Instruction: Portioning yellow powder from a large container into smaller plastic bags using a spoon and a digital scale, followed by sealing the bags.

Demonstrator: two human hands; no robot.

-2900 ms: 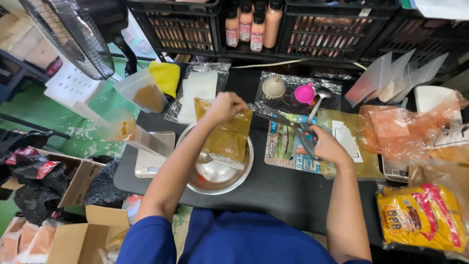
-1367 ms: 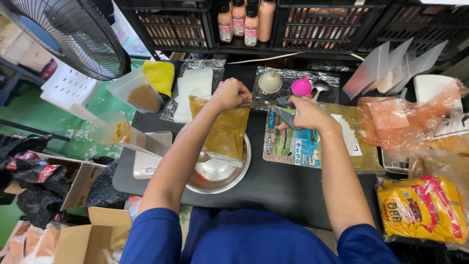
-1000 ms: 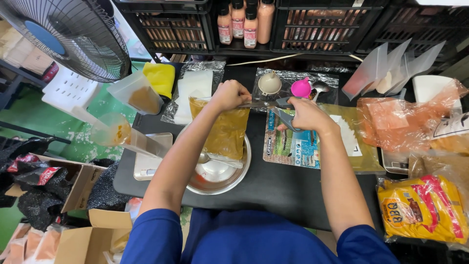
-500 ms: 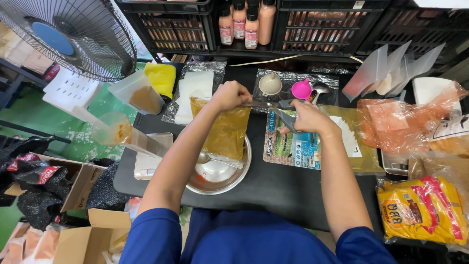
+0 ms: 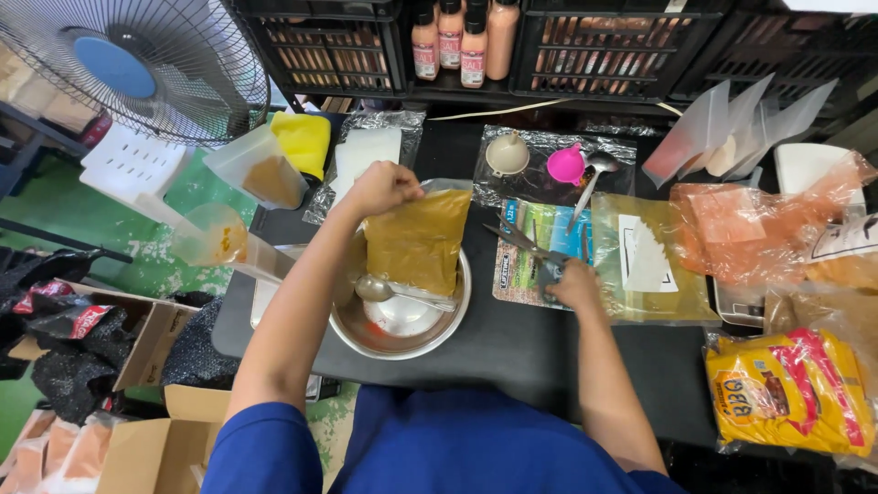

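Mustard-brown pouch (image 5: pixel 419 240) pinched by left hand (image 5: pixel 381 187) fingers over bowl (image 5: pixel 366 331); right hand (image 5: pixel 574 285) gripping scissors (image 5: pixel 526 242).

Scissors (image 5: pixel 529 245): handles hidden inside the right hand (image 5: pixel 574 285). Steel bowl (image 5: pixel 437 327): far rim covered by the yellow-brown pouch (image 5: pixel 419 240), whose top corner is buried in the left hand (image 5: pixel 380 187). Fan (image 5: pixel 137 69), far left, and bottles (image 5: pixel 462 41), far centre: cut by the top edge.

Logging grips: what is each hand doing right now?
Left hand: closed, holding the bag over the bowl.
Right hand: closed on scissors.
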